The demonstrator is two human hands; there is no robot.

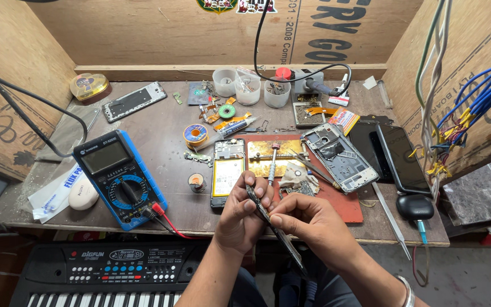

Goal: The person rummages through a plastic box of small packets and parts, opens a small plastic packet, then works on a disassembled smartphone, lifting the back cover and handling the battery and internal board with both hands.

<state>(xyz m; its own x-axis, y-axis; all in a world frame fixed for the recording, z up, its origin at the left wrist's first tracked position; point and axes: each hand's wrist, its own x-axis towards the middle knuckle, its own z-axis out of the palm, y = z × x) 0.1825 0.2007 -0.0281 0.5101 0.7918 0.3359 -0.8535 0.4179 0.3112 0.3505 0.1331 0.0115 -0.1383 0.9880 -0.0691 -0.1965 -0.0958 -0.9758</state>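
Low in the middle of the frame, both hands meet over the near edge of the worktop point(160, 122); the left hand point(244, 213) and the right hand point(308, 223) share one thin dark phone panel point(268, 219), held edge-on and slanting down toward the lower right; the left fingers point(252, 190) are clamped on its upper end, the right fingers point(282, 219) pinched on its middle.

Judging by what lies about, the teardown looks well along; an opened phone with a yellow battery point(227, 173) lies flat just above the hands; a stripped grey phone frame point(340, 156) lies tilted to the right of centre on a red mat point(345, 207); a screwdriver point(271, 162) rests across a brass plate point(274, 156). Nothing appears reassembled; whether the held panel is fully freed I cannot tell.

A blue multimeter point(119, 176) sits at the left; a dark phone point(402, 156) at the right; a keyboard point(106, 273) at lower left.
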